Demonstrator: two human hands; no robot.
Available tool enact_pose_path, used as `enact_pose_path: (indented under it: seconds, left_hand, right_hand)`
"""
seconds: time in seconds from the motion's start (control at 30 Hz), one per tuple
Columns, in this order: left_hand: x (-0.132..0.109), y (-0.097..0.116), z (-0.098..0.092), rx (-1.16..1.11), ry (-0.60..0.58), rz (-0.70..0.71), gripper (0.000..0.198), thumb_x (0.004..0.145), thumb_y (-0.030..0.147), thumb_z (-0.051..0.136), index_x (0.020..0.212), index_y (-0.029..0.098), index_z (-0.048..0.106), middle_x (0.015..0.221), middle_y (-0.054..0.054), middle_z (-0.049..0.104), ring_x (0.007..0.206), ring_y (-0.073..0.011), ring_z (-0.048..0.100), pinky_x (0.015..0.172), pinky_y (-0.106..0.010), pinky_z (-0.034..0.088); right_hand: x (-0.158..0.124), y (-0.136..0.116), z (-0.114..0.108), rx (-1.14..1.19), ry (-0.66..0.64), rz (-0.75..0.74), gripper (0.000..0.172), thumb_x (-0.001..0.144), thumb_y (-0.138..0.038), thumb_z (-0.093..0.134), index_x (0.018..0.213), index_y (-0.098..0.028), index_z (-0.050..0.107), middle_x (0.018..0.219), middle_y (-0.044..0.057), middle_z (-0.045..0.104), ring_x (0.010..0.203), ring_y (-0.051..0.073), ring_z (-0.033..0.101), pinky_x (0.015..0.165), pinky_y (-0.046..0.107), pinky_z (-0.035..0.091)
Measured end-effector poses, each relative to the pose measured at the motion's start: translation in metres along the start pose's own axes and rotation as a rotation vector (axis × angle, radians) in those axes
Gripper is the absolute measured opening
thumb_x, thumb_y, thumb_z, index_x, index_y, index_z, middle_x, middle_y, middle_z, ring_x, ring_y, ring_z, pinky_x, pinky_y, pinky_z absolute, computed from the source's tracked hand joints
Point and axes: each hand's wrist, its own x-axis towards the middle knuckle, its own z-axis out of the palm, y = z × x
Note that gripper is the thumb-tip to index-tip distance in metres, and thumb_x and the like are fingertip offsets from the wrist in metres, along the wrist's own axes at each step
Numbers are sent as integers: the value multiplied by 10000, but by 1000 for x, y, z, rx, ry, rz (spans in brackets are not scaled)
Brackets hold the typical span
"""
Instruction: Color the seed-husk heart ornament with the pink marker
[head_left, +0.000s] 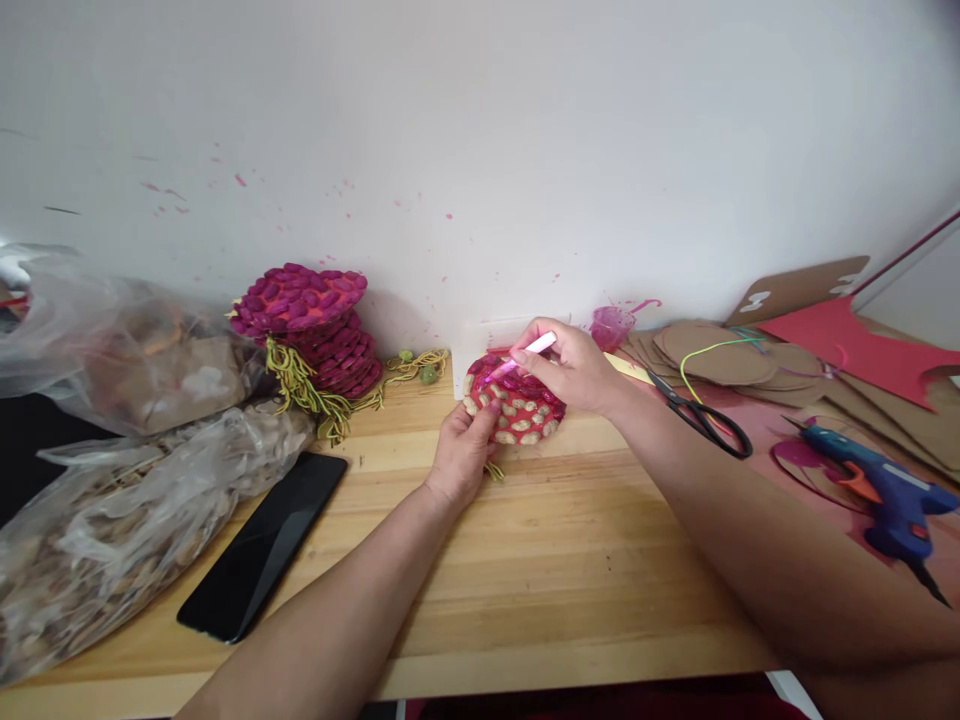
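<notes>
A round red disc (517, 425) covered with peanut shells is held tilted above the wooden table. Its far part is coated magenta, while the shells nearer me are still tan. At its lower left edge, my left hand (461, 450) grips it with the thumb on top and the other fingers mostly hidden beneath. My right hand (570, 365) is closed around a pink-and-white paintbrush (534, 347), whose tip touches the shells at the disc's upper left. A cup of magenta paint (611, 325) stands behind my right hand.
Left: a stack of magenta shell discs (315, 320) with yellow-green yarn (300, 385), plastic bags (142, 510) and a black phone (262, 545). Right: scissors (701, 415), cardboard discs (712, 355), red sheet (862, 335) and a blue glue gun (892, 490). The paint-splashed wall (480, 150) stands close behind.
</notes>
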Motion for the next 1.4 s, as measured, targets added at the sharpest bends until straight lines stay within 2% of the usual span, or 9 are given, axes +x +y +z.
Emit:
enact_pose_path:
  seconds: [0.3, 0.4, 0.6, 0.77, 0.87, 0.97, 1.13, 1.3, 1.4]
  left_hand:
    - [2, -4, -3, 19, 5, -13, 460, 603, 446, 908, 878, 142, 699, 703, -14, 724, 492, -68, 531, 431, -168, 306]
    - [2, -4, -3, 29, 9, -13, 450, 595, 446, 912, 847, 143, 696, 666, 2, 708, 458, -57, 496, 424, -170, 296]
    - [1, -2, -2, 7, -5, -4, 457, 592, 432, 915, 876, 144, 702, 706, -15, 725, 541, -90, 583, 508, -187, 416]
    - [0, 1, 0, -2, 12, -13, 442, 554, 426, 923, 758, 146, 648, 541, 55, 587, 407, -33, 388, 401, -169, 239]
    - [0, 2, 1, -1, 17, -20, 460, 540, 430, 926, 713, 148, 607, 524, 68, 549, 392, -15, 326, 385, -166, 172]
    - [1, 3, 0, -4, 30, -20, 475, 535, 427, 926, 693, 151, 574, 506, 80, 506, 390, -9, 301, 386, -165, 161]
    - [1, 3, -2, -6, 27, -35, 500, 525, 428, 927, 694, 156, 542, 514, 84, 497, 389, -4, 290, 387, -161, 152]
    - [1, 2, -2, -2, 20, -28, 515, 533, 439, 920, 660, 168, 501, 486, 97, 454, 385, -3, 274, 383, -157, 157]
    - [1, 2, -1, 1, 27, -32, 517, 520, 446, 924, 674, 165, 518, 491, 93, 469, 385, -4, 278, 381, -156, 154]
  right_hand:
    - [0, -2, 1, 13, -25, -18, 146, 874, -349, 657, 856, -208, 622, 794, 10, 685, 715, 160, 597, 655, 287, 439]
    - [-1, -2, 1, 6, 16, -2, 141, 883, -351, 651, 869, -214, 620, 797, 13, 694, 704, 163, 605, 644, 291, 438]
    - [-3, -10, 3, -63, -42, -43, 124, 877, -328, 642, 858, -206, 628, 779, 14, 679, 687, 157, 586, 626, 281, 429]
    - [-2, -10, 0, -105, 29, -53, 117, 877, -319, 649, 857, -206, 630, 792, 13, 695, 690, 152, 585, 636, 279, 420]
    - [-1, -6, -2, -36, 7, -29, 123, 882, -324, 651, 862, -206, 626, 811, 13, 701, 706, 154, 599, 654, 283, 433]
    - [0, -3, -1, -20, -29, -30, 120, 876, -317, 658, 857, -201, 633, 812, 17, 701, 722, 159, 606, 660, 286, 439]
    - [1, 2, 0, 10, 52, 10, 156, 877, -353, 668, 866, -203, 630, 815, 21, 707, 709, 163, 616, 647, 286, 442]
    - [1, 0, 1, 8, -3, -28, 136, 866, -324, 666, 845, -194, 634, 793, 17, 695, 701, 154, 600, 641, 280, 438]
    - [0, -1, 1, -5, 32, -2, 136, 869, -326, 662, 853, -195, 629, 783, 14, 696, 677, 150, 599, 621, 278, 427]
